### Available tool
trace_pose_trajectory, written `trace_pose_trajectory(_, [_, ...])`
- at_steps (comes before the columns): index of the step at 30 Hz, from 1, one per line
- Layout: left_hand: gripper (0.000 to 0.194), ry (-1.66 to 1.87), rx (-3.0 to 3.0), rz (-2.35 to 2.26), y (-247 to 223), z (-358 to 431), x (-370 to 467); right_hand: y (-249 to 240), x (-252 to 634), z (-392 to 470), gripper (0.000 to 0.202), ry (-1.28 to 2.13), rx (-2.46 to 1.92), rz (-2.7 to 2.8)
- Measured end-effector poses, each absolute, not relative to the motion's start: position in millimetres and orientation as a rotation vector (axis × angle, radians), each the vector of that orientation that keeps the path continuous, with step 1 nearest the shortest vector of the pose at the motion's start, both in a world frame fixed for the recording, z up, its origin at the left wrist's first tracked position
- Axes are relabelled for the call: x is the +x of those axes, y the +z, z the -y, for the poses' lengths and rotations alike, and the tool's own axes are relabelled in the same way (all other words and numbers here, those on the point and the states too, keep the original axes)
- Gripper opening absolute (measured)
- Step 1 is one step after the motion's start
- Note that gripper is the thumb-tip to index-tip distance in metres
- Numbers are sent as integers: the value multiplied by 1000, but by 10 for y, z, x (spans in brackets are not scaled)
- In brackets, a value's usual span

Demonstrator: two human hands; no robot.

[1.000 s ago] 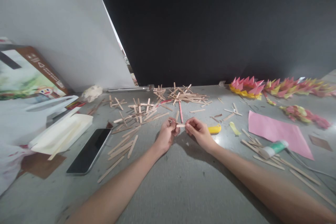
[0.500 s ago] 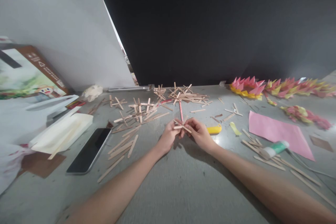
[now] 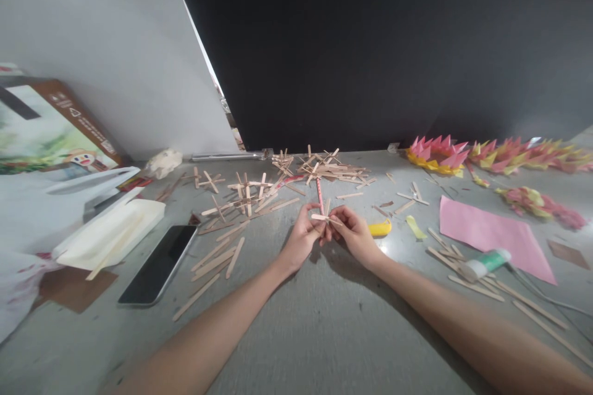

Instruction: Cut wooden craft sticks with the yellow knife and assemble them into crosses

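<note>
Both hands meet in the middle, over the grey table (image 3: 296, 333). Between my left hand (image 3: 302, 236) and my right hand (image 3: 351, 233) is a small crossed piece of wooden craft sticks (image 3: 320, 217), pinched in the fingertips. One stick points left and another stands up behind it. Just beyond the hands lies a red-and-white patterned strip (image 3: 320, 194), its near end close to the sticks. A yellow cutter (image 3: 380, 228) rests beside my right hand. How the fingertips overlap underneath is hidden.
Loose and crossed sticks (image 3: 336, 170) are heaped at the back. Left are a black phone (image 3: 160, 265) and a white tray (image 3: 151, 213). Right are pink paper (image 3: 491, 234), a glue stick (image 3: 486, 264) and pink-yellow paper flowers (image 3: 438, 154). A dark panel (image 3: 370, 49) stands behind.
The crossed sticks have turned in my fingers, so that one now lies nearer level and points left. My left hand's fingers have shifted slightly; both hands stay in place.
</note>
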State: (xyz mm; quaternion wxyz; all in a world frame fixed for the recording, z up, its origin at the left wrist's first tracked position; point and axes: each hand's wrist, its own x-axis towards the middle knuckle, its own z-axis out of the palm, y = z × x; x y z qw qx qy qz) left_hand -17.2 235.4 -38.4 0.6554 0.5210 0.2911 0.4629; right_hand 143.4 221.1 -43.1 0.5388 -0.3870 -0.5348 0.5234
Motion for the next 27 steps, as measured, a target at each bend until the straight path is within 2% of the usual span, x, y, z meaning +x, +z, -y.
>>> trace_pose_trajectory(3, [59, 1028, 1229, -642, -390, -2350, -183, -446, 1438, -2209, 37, 1248, -930, 1266])
trace_pose_trajectory(8, [42, 1026, 1197, -622, -412, -2357, -174, -472, 1440, -2208, 36, 1264, -913, 1279])
trace_pose_trajectory(14, [39, 1035, 1172, -615, -425, -2371, -157, -435, 1437, -2189, 33, 1200, -910, 1310])
trace_pose_trajectory(20, [34, 1016, 1025, -553, -421, -2372, -152, -443, 1425, -2183, 38, 1145, -984, 1314])
trace_pose_trajectory(27, [45, 1001, 956, -597, -383, -2334, -119, -458, 1422, -2179, 36, 1121, -1020, 1318])
